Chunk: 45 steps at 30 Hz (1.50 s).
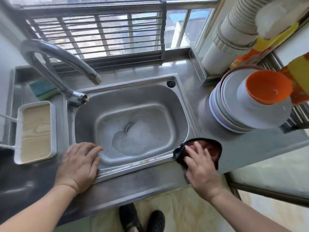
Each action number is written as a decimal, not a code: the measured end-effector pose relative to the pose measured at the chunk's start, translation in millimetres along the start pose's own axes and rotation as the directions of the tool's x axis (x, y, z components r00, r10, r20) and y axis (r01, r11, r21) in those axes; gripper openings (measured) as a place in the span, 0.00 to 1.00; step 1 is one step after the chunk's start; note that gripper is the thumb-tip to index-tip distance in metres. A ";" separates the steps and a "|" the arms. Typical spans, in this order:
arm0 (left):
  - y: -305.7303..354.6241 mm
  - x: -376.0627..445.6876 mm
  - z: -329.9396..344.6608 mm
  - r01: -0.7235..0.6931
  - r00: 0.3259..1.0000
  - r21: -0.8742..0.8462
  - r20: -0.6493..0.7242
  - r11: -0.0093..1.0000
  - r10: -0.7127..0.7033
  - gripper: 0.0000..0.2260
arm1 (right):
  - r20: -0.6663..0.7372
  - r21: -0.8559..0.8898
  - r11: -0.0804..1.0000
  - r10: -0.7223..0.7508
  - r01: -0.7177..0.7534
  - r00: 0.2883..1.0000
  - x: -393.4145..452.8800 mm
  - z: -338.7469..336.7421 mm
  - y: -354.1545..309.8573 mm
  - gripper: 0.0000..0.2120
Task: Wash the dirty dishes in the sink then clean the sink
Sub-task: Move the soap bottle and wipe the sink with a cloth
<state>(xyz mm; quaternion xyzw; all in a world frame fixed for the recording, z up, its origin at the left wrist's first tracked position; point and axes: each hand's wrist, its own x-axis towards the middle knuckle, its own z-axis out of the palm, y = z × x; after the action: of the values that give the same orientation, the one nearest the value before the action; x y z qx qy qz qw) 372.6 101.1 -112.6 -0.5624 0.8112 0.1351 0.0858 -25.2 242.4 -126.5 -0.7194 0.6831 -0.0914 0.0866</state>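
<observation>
Both forearms reach in from the near edge of the steel counter [150,186], 1 on each side of the sink [182,104]. The left hand [80,164] lies palm down on the sink's near left corner, fingers straight and slightly spread, the fingertips [96,149] reaching just over the rim toward the basin; it holds nothing. The right hand [203,168] lies palm down at the sink's near right corner, fingers stretched out flat on a dark cloth [212,149], pressing it against the counter. The cloth shows beyond and on both sides of the fingers, and its left edge touches the rim of the sink.

The sink's basin holds no dishes, only a patch of soapy foam [138,138] spread around the drain [128,127]. The curved faucet [58,61] arches over the far left corner of the sink.

The washed dishes stand on the counter to the right of the sink, well apart from both hands: a stack of pale plates [234,113] with an orange bowl [267,87] on top. Left of the sink lies a white tray [35,131] with a wood-grain bottom, and behind it, by the faucet's base, a green and yellow sponge [44,89]. A barred window [103,30] runs behind the counter. Below the counter edge, 2 dark shoes [142,218] stand on the pale floor.
</observation>
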 end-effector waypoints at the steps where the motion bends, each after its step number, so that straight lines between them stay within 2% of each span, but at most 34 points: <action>1: 0.6 0.0 -0.5 0.002 1.000 -0.003 0.004 1.000 -0.002 0.26 | 0.013 0.022 0.996 -0.091 0.090 0.996 0.8 8.9 -29.3 0.17; 4: 1.7 0.4 -2.3 0.007 1.000 -0.021 -0.009 1.000 -0.007 0.26 | 0.105 0.131 0.964 -0.246 0.231 0.964 16.7 32.9 -127.2 0.16; 7: -0.5 0.9 -1.4 0.022 1.000 -0.028 0.010 0.999 -0.021 0.26 | 0.128 0.208 0.952 -0.252 0.223 0.959 43.7 47.0 -214.8 0.17; 9: -2.7 0.9 0.5 0.019 1.000 -0.016 0.015 1.000 -0.019 0.26 | 0.103 0.258 0.946 -0.229 0.196 0.968 56.7 50.0 -237.3 0.14; 11: -3.4 0.8 1.2 0.015 1.000 0.018 -0.003 1.000 -0.015 0.22 | 0.090 0.272 0.939 -0.244 0.212 0.966 61.5 47.5 -223.3 0.12; 13: 0.0 0.2 0.3 0.011 1.000 0.074 -0.019 0.997 -0.010 0.18 | 0.062 0.223 0.950 -0.238 0.220 0.969 59.1 36.8 -177.9 0.11; 17: 0.2 0.2 -1.2 -0.016 1.000 0.107 -0.011 0.994 0.017 0.18 | 0.035 0.041 0.999 0.017 -0.019 0.999 55.8 3.4 -53.5 0.13; 20: -1.5 1.1 -2.5 -0.014 0.999 0.112 -0.042 0.994 0.019 0.17 | 0.059 -0.098 0.990 0.106 -0.100 0.993 52.9 -16.5 1.4 0.15; 22: -1.8 1.4 -1.7 -0.016 0.999 0.115 -0.045 0.993 0.021 0.16 | 0.048 -0.132 0.976 0.182 -0.174 0.982 54.4 -17.3 -6.2 0.14; 24: -3.3 2.7 -3.1 -0.022 0.999 0.117 -0.042 0.993 0.027 0.16 | 0.008 -0.151 0.973 0.176 -0.173 0.984 59.5 -7.9 -52.6 0.12; 26: -3.4 2.6 -3.7 -0.035 0.997 0.129 -0.069 0.991 0.044 0.16 | 0.026 -0.061 0.998 0.008 -0.006 1.000 64.3 13.8 -122.4 0.09; 29: -1.9 1.2 -3.4 -0.029 0.991 0.123 -0.124 0.992 0.045 0.16 | 0.038 0.163 0.951 -0.274 0.265 0.961 71.6 34.1 -194.3 0.08; 30: -2.2 2.4 -1.2 -0.034 0.989 0.122 -0.136 0.992 0.051 0.16 | 0.056 0.207 0.929 -0.323 0.306 0.945 75.6 33.4 -191.8 0.08; 32: -3.7 2.7 0.0 -0.039 0.991 0.115 -0.124 0.993 0.054 0.16 | 0.129 0.188 0.931 -0.340 0.313 0.932 77.3 20.7 -152.4 0.08; 33: -4.3 2.5 -0.8 -0.039 0.990 0.112 -0.128 0.993 0.053 0.16 | 0.158 0.159 0.948 -0.302 0.278 0.940 75.6 11.0 -120.7 0.08; 36: -3.4 3.2 0.2 -0.037 0.986 0.108 -0.158 0.993 0.053 0.15 | 0.102 -0.034 0.997 -0.062 0.066 0.993 81.3 -19.7 -17.2 0.11; 38: -4.9 3.4 2.6 -0.050 0.988 0.106 -0.140 0.993 0.065 0.15 | 0.133 -0.143 0.989 -0.022 0.042 0.991 102.1 -30.7 26.2 0.12; 39: -5.1 5.1 -0.6 -0.047 0.991 0.103 -0.119 0.994 0.059 0.15 | 0.153 -0.177 0.980 -0.064 0.091 0.986 117.1 -29.5 38.5 0.12; 42: -10.6 7.4 7.7 -0.076 0.972 0.139 -0.209 0.987 0.105 0.15 | 0.128 -0.190 0.970 -0.128 0.151 0.984 182.9 -17.3 52.6 0.11; 45: -9.7 7.3 10.2 -0.136 0.934 0.089 -0.322 0.987 0.158 0.20 | 0.022 -0.113 0.992 0.057 -0.054 0.998 276.7 -7.1 57.7 0.08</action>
<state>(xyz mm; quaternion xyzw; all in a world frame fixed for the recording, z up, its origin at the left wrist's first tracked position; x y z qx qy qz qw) 379.0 94.6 -125.6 -0.5117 0.8579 0.0193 -0.0421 -69.0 -36.9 -130.4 -0.7051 0.7056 -0.0414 0.0572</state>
